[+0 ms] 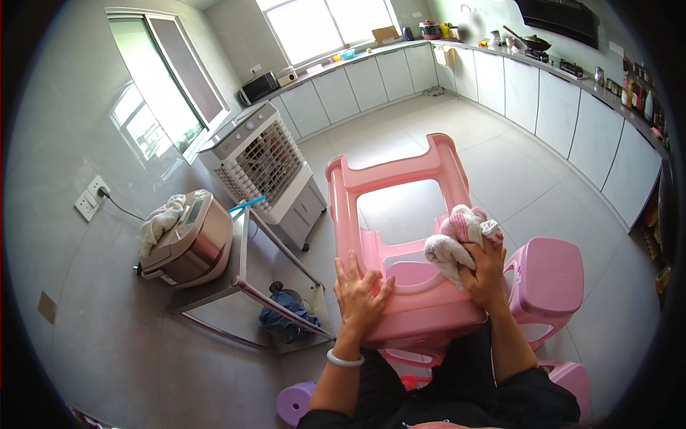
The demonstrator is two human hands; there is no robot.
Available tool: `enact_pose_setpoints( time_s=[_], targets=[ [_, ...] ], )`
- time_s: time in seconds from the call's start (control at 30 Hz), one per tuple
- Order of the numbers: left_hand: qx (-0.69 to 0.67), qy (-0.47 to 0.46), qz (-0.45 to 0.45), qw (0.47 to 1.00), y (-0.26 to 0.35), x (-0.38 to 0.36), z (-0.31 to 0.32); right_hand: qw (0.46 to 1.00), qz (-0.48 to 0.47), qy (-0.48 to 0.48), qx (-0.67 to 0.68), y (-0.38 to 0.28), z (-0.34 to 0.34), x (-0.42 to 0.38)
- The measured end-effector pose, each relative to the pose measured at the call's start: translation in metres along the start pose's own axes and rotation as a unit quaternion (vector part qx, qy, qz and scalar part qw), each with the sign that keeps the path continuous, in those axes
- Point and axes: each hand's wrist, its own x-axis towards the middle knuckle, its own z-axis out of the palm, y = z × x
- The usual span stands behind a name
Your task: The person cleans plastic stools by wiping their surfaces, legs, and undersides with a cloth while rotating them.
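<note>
In front of me a pink plastic stool lies tipped over, its legs pointing away across the floor. My left hand rests with spread fingers on its near left edge. My right hand is closed round a white and pink cloth, which presses against the right side of the stool. Part of the cloth bunches out above the fingers. Through the stool's frame a pink ridged surface shows below. Just right of my right hand stands another pink stool, upright.
At left, a rice cooker with a cloth on its lid stands on a metal rack. An air cooler is behind it. White cabinets line the back and right walls. A purple stool and more pink plastic sit near my legs.
</note>
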Motion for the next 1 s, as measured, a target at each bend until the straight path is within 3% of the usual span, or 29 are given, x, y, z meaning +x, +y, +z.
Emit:
enact_pose_setpoints(
  time_s=[1.0],
  targets=[
    [-0.027,-0.02,-0.015,0.999,-0.0033,0.0011,0.0014,1.0,0.004,0.004,0.021,-0.0011,-0.0009,-0.0004]
  ],
)
